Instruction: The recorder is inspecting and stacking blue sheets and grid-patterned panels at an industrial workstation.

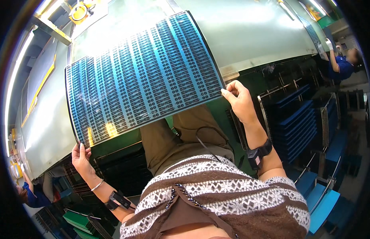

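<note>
A large blue sheet (141, 75) with rows of fine dark printed patterns and a black border is stretched between my hands. My left hand (82, 159) pinches its near left corner, thumb and fingers closed on the edge. At the near right corner my right hand (240, 100) grips it the same way, thumb on top. The sheet is tilted, its far edge over the pale glossy table (248, 32) and its near edge above my lap. Bright glare washes out part of its upper left.
Racks with stacked blue panels (296, 123) stand at my right, and green panels (79, 223) at lower left. A yellow tape roll (78, 12) lies at the table's far left. One person (344, 65) works at far right, another (33, 197) at far left.
</note>
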Demonstrator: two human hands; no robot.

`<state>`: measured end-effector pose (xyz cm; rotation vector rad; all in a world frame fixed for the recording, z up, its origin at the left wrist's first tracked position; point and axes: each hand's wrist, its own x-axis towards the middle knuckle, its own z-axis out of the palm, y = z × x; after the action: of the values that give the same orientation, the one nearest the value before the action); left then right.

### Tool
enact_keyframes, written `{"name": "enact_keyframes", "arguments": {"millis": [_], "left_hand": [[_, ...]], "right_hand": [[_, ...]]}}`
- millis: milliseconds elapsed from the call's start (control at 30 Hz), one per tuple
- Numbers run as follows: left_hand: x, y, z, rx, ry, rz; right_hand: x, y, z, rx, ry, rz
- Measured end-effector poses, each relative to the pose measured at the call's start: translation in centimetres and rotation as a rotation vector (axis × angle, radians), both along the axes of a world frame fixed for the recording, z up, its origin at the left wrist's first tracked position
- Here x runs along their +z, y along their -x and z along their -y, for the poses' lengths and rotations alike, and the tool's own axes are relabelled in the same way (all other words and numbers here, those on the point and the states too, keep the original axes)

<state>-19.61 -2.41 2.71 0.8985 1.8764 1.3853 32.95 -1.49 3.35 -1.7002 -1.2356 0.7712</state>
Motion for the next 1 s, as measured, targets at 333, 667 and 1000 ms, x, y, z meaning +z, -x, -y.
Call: {"name": "enact_keyframes", "arguments": {"millis": [333,667,1000], "left_hand": [[0.5,0.3,0.8,0.078,-0.03,-0.139],[-1.6,-1.6,0.4,0.134,-0.26,-0.298],[-2.6,-1.9,0.5,0.245,-0.226,-0.463]], "right_hand": [[-0.3,1.3,0.0,0.028,-0.037,-0.134],[-2.1,0.2,0.9,0.035,-0.126,-0.182],[-2.1,0.4,0.1,0.046,-0.111,-0.2]]}}
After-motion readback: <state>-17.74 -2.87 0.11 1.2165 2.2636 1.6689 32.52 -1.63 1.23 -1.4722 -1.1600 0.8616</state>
